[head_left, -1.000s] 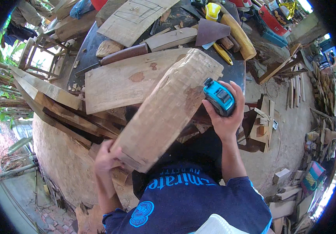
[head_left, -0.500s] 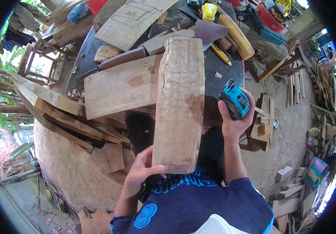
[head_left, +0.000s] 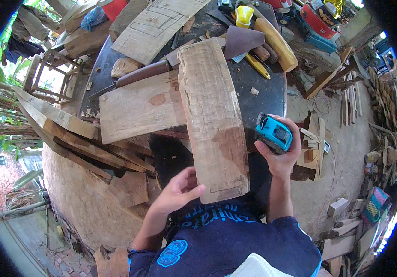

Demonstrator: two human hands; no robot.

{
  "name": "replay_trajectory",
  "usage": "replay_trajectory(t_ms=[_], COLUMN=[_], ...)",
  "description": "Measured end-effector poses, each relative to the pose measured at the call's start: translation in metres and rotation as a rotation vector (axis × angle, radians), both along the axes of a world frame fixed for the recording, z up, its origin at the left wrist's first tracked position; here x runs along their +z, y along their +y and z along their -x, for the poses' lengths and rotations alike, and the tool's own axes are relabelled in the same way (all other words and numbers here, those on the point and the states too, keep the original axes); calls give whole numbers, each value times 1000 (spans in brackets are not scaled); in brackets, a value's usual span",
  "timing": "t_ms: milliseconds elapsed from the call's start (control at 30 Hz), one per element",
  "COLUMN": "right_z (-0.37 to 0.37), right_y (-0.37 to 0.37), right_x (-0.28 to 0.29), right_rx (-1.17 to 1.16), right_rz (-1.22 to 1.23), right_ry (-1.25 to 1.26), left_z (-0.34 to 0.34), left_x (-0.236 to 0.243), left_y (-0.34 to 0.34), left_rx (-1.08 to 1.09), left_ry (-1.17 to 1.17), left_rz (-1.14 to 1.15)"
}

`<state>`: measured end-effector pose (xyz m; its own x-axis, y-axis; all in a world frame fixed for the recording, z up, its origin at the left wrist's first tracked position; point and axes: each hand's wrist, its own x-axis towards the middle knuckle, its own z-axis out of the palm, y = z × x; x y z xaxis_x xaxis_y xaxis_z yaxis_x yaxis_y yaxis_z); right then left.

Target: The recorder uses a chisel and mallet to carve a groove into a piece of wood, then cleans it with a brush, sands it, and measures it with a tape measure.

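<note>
A thick wooden board [head_left: 214,120] with a rough left edge lies slanted in front of me, its far end over the table and its near end at my shirt. A darker patch marks its lower right part. My left hand [head_left: 180,191] is beside the near left edge, with the thumb apart from the bent fingers. The thumb tip overlaps the board's edge; some fingertips are hidden. To the right of the board, my right hand [head_left: 285,154] is closed around a blue and black tape measure [head_left: 277,134], held above the table's near edge.
A flat plank [head_left: 143,106] lies under the board. Near it are a wooden-handled tool [head_left: 143,75], a marked plank [head_left: 157,27], brown sandpaper [head_left: 243,41], a yellow cutter [head_left: 258,67] and a wooden mallet [head_left: 277,46]. Long timbers [head_left: 78,138] stand left; offcuts [head_left: 316,143] lie right.
The board has turned, its far end shifting left and its near end right. My left hand has loosened from its near corner. The tape measure has tilted and dropped slightly nearer me.
</note>
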<state>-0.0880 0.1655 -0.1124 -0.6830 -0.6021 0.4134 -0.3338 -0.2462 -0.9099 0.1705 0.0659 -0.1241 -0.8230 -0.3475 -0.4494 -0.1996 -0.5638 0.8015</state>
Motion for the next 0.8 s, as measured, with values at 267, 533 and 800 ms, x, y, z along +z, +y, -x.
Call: replay_trajectory(t_ms=[267, 533, 800], right_z=[-6, -17, 27], right_y=[10, -1, -25], right_x=[42, 58, 43], right_rx=[388, 503, 484], right_rz=[-69, -142, -217], right_ry=[477, 666, 571], left_z=[14, 44, 51], left_x=[64, 52, 58], left_y=[-13, -5, -69], left_rx=[382, 255, 226], left_ry=[-109, 33, -38], left_rz=[1044, 565, 440])
